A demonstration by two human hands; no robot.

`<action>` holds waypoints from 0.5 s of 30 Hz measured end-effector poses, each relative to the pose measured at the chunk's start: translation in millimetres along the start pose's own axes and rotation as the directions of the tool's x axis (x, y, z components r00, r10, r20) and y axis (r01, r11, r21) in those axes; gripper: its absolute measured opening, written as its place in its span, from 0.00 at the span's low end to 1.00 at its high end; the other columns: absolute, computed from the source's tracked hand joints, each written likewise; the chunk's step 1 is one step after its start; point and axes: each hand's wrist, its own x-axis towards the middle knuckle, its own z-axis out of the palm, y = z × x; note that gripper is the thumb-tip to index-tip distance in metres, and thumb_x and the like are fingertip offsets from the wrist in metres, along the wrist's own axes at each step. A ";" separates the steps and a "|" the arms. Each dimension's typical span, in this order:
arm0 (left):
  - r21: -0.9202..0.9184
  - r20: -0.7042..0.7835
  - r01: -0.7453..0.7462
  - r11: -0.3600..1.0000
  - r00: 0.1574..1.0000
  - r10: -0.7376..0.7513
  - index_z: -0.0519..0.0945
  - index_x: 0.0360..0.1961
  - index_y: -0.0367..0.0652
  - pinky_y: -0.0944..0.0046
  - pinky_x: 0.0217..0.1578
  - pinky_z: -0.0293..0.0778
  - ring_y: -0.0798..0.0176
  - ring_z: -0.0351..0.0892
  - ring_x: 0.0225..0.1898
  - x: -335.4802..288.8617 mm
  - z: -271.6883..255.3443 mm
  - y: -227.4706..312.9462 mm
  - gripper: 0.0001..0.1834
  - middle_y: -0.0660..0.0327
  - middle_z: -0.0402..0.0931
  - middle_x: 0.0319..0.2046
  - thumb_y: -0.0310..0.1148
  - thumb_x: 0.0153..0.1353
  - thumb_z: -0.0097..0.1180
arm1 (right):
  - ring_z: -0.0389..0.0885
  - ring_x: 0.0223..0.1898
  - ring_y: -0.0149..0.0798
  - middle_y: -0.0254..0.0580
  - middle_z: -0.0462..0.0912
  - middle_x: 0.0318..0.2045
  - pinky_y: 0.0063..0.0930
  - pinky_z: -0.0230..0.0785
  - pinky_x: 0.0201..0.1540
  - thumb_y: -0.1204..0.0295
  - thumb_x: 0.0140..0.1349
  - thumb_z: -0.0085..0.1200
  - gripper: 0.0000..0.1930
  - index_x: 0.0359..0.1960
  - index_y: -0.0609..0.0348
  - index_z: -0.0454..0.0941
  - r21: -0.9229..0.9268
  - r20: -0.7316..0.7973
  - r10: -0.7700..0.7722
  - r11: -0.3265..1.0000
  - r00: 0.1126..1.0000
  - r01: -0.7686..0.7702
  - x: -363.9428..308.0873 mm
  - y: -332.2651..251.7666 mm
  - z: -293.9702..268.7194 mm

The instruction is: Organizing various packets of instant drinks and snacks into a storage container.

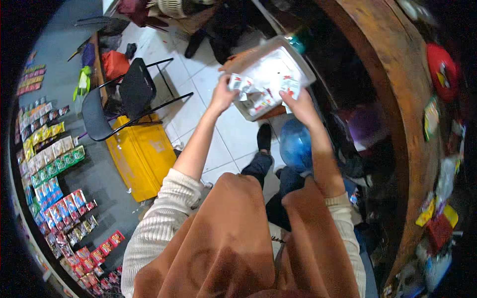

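Observation:
My left hand [223,95] is closed on small white sachets [242,84] with red print, at the near left side of a shallow whitish plastic tray [305,67]. At the tray's near right side, my right hand [301,104] pinches another white sachet [289,85] with red marks; its fingers lie partly behind the packet. More of these packets [263,103] lie inside the tray, close to its near edge, between my hands. The tray's bottom looks bright white, with a small dark spot. Under it shows part of an orange-brown surface [271,113].
A black folding chair [134,89] stands left, by a yellow box [141,161]. Hanging strips of coloured sachets [59,161] line the far left. Below my right forearm is a blue rounded object [296,144]. A wooden counter edge [397,74] curves along the right.

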 end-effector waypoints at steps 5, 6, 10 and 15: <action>0.118 0.151 -0.023 0.993 0.988 0.005 0.68 0.38 0.39 0.60 0.39 0.69 0.55 0.74 0.37 24.5 9.8 -19.5 0.21 0.54 0.73 0.32 0.25 0.41 0.63 | 0.77 0.35 0.47 0.44 0.78 0.30 0.39 0.68 0.37 0.74 0.44 0.56 0.10 0.31 0.57 0.77 -0.775 0.293 -0.336 0.465 0.895 0.429 69.2 -2.8 57.0; 0.136 0.253 -0.040 0.990 0.968 0.005 0.66 0.37 0.40 0.62 0.37 0.69 0.58 0.73 0.35 23.4 16.4 -17.0 0.21 0.55 0.72 0.32 0.25 0.43 0.62 | 0.77 0.35 0.47 0.44 0.78 0.30 0.39 0.68 0.37 0.74 0.44 0.56 0.10 0.31 0.57 0.77 -0.782 0.279 -0.322 0.471 0.905 0.409 71.0 -3.5 55.3; 0.143 0.426 -0.103 0.984 0.904 0.032 0.68 0.39 0.40 0.62 0.33 0.70 0.60 0.76 0.31 10.9 22.3 -10.4 0.18 0.54 0.74 0.31 0.28 0.48 0.58 | 0.78 0.33 0.40 0.37 0.79 0.28 0.36 0.68 0.36 0.74 0.47 0.52 0.04 0.24 0.53 0.79 -0.841 0.384 -0.179 0.338 0.906 0.423 62.3 8.5 55.2; 0.272 0.437 -0.028 0.962 0.894 -0.098 0.76 0.40 0.39 0.60 0.32 0.71 0.57 0.77 0.28 12.1 20.3 -7.1 0.13 0.52 0.77 0.26 0.30 0.53 0.55 | 0.78 0.33 0.44 0.41 0.79 0.27 0.39 0.68 0.36 0.77 0.44 0.54 0.06 0.24 0.52 0.80 -0.811 0.386 -0.211 0.386 0.898 0.440 47.6 38.2 75.8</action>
